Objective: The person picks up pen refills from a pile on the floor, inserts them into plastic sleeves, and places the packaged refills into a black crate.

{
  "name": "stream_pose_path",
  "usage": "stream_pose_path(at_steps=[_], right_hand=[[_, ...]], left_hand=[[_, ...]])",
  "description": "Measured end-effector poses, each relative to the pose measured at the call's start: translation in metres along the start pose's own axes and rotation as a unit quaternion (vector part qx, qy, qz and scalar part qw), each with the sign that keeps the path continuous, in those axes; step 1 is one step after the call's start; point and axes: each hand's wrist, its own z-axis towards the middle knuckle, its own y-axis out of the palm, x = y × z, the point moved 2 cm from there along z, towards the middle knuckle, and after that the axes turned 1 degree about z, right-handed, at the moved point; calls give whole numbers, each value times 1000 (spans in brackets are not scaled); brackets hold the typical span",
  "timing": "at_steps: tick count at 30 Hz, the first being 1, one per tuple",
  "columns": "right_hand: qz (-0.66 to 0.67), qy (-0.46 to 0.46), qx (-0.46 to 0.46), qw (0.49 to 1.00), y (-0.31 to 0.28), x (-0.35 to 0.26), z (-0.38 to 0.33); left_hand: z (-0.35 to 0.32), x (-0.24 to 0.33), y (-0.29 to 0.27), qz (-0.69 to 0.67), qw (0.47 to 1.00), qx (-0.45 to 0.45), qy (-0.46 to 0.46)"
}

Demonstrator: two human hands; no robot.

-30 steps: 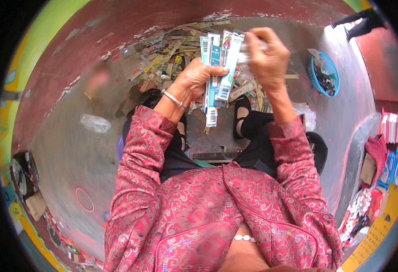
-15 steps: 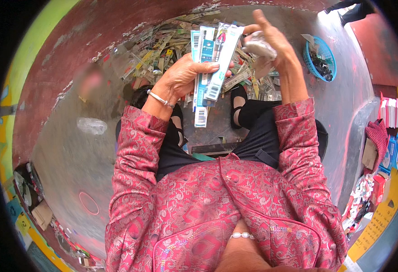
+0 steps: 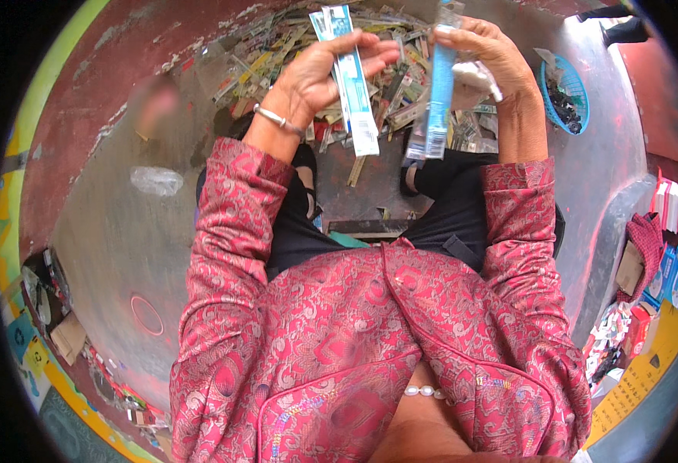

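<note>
the left hand [image 3: 320, 77] pinches a long flat blue-and-white paper packet strip [image 3: 352, 77] between thumb and curled fingers, the strip running from above the fingertips down past the palm, its white lower end hanging free. a silver metal bangle [image 3: 279, 119] circles that wrist. the right hand [image 3: 487, 58] is closed around a second long narrow blue plastic packet [image 3: 439, 92], gripped near its top so the rest hangs straight down; a crumpled white scrap of wrapper [image 3: 479, 76] sits tucked against the same palm. the 2 hands are held near each other, apart, with the 2 strips side by side and not touching.

both sleeves belong to a red patterned brocade jacket [image 3: 339, 332], above black trousers [image 3: 462, 212]. below the hands, a heap of torn paper packets and wrappers [image 3: 277, 54] lies on the worn red and grey concrete floor [image 3: 107, 224]. to the right of the right forearm stands a round blue plastic basket [image 3: 569, 94] with dark bits inside. a clear plastic bag [image 3: 155, 180] lies on the floor to the left.
</note>
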Motion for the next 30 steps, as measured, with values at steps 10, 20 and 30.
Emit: stream_pose_path(at_steps=[10,20,30], right_hand=[[42,69,-42,996,49,3,-13],[-237,-63,88,965,83,9,-6],[22,70,64,995,67,7,-5]], left_hand=[[-4,11,2,144,985,-15,99],[0,-16,16,156,986,-34,52],[-5,-10,11,141,986,-79,37]])
